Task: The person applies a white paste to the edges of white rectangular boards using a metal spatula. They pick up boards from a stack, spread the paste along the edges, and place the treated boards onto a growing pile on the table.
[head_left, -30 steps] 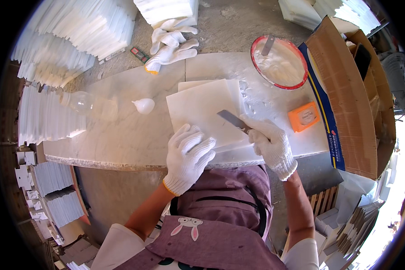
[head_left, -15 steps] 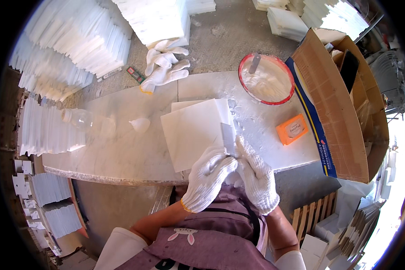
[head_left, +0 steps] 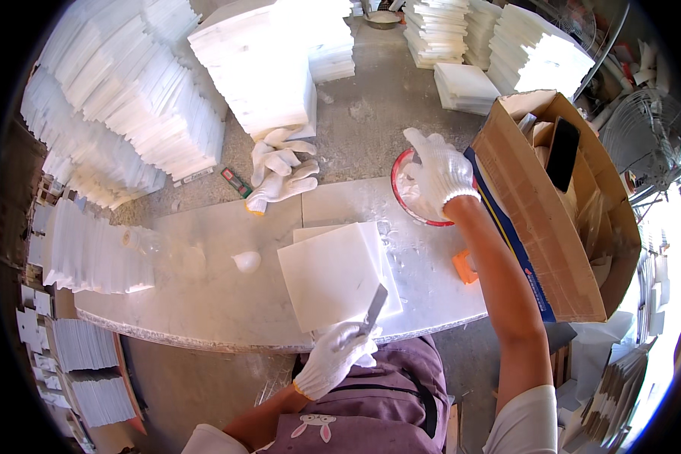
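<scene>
A: Quick count?
B: 1 scraper (head_left: 375, 306), 1 bowl (head_left: 397, 198), 1 cardboard box (head_left: 533, 234), 1 orange pkt (head_left: 462, 267), 1 sm. white bulb-shaped pc (head_left: 246, 262), min. 2 sq. white tiles (head_left: 329, 278). Loose gloves (head_left: 284, 180) in a heap, no. unclear.
A: Scraper's where?
B: In L hand (head_left: 334, 361), by near edge of table (head_left: 204, 303). Flat, grey, straight-edged; slants up & right, tip in front of tiles' near R part. Can't tell if touching.
A: L fingers?
B: Curled, pinching scraper's lower end.
A: R hand (head_left: 436, 170)?
B: Over bowl, arm stretched out. 1 finger juts upper left; rest partly hidden, can't tell if they pinch anything.
A: Containers?
B: Bowl: red rim, whitish stuff inside, mostly behind R hand. Box: open top, w/ dark phone-like slab (head_left: 563, 155), brown card & clear plastic (head_left: 594, 216).
A: Tiles?
B: Stacked flat mid-table, whitish, smooth; top one turned a bit vs. lower.
</scene>
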The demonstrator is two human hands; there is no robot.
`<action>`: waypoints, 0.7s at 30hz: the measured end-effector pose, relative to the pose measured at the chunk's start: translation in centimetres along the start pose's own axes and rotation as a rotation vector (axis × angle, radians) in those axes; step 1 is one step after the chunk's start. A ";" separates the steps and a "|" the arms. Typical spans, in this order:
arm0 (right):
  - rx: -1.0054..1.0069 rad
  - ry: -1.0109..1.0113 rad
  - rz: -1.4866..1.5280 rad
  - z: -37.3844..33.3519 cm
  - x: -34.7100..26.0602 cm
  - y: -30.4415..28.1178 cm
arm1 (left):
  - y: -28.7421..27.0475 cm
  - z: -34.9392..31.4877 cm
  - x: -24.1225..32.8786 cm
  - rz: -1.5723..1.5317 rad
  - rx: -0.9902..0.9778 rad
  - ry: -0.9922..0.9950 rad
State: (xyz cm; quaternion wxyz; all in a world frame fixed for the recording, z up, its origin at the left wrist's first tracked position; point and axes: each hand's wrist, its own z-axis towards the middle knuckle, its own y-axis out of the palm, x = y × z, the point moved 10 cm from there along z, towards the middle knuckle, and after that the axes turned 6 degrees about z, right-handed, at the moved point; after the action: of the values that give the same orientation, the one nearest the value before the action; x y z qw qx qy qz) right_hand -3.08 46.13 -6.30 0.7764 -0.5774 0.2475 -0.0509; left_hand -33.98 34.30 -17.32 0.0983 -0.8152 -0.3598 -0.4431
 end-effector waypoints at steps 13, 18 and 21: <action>0.303 0.497 1.028 -22.1 3.4 -4.7 | 6.0 2.5 -2.5 0.125 -0.236 -0.118; 0.290 0.860 0.942 -31.6 4.5 2.8 | 7.4 4.2 -1.7 0.276 -0.212 -0.113; 0.223 0.615 0.748 -31.1 3.9 3.1 | 7.5 4.9 -1.7 0.267 -0.226 -0.123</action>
State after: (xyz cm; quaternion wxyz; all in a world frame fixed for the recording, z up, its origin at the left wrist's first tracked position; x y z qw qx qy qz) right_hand -14.10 18.60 -17.01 0.6895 -0.3205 0.6485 0.0370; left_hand -26.34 30.36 -20.35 0.0420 -0.8871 -0.2018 -0.4131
